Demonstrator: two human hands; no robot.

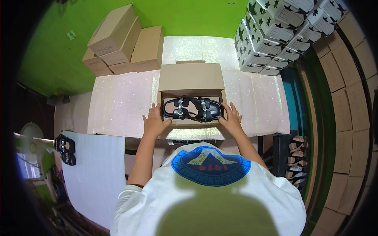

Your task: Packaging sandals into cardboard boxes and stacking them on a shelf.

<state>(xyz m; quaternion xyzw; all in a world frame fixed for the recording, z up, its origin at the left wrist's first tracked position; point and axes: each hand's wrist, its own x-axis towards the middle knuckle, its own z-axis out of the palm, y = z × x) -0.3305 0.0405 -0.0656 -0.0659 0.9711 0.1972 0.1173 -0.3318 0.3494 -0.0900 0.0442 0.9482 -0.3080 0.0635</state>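
In front of me on the table lies an open brown cardboard shoe box point(190, 78), its lid flap tilted up at the far side. Inside rests a pair of black sandals point(180, 109) with shiny stone-studded straps, side by side and lengthwise. My left hand point(154, 122) grips the box's near left corner, thumb by the front wall and fingers along the outer side. At the near right corner, my right hand point(232, 119) holds the box in the same way, its thumb near the rim.
Brown cardboard boxes point(122, 43) are stacked at the back left of the glittery table cover point(118, 104). Star-printed white boxes point(271, 35) pile up at the back right. More black sandals point(65, 149) sit on a white surface at left. Several shoes point(297, 157) stand at right.
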